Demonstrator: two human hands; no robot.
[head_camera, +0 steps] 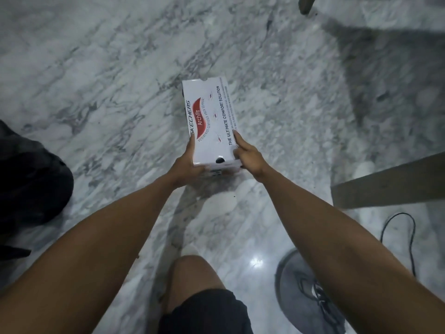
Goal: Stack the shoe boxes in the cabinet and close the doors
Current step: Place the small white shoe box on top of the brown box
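While your left hand (186,162) and right hand (248,156) clamp the shoe box (209,121) by its near end above the marble floor (96,80), fingers curled on its sides, the cabinet is out of view: stacking and door-closing remain.

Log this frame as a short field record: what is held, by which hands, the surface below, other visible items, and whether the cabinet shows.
held item: white shoe box, lid on, red and black print on top
left hand: grips the box's near left edge
right hand: grips the box's near right edge
surface: grey-veined marble floor
other items: dark bag at left; round fan base and black cable at lower right; wooden board at right
cabinet: not in view
task stage: box in hand, not yet stacked
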